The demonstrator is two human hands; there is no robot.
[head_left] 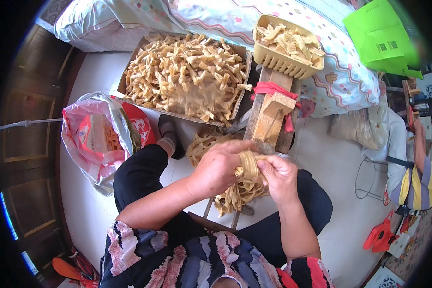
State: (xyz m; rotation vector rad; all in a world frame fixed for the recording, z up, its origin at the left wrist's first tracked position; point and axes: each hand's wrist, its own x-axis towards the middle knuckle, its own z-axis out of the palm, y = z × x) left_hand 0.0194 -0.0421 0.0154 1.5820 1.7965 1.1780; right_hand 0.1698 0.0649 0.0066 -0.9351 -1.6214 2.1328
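- The bed (293, 29), spread with a pale patterned cover, runs across the far side; its ends are cut off by the dark rim of the picture
- A shallow cardboard tray (242, 91) sits on the floor against the bed, left of centre, heaped with tan knotted strip pieces (185, 74)
- A pink and white plastic bag (89, 139) gapes open at the left; what lies inside is hard to make out
- A wooden stand (269, 120) with a red cloth tie rises just beyond the hands, its foot hidden behind them
- A yellow basket (278, 61) of more tan pieces rests on the far end of the stand
- A bundle of tan strips (237, 192) lies in the person's lap, mostly covered by the hands
- The left hand (216, 168) has its fingers closed over the looped strip (249, 163)
- The right hand (279, 175) pinches the same loop from the right; its fingertips are hidden behind the strip
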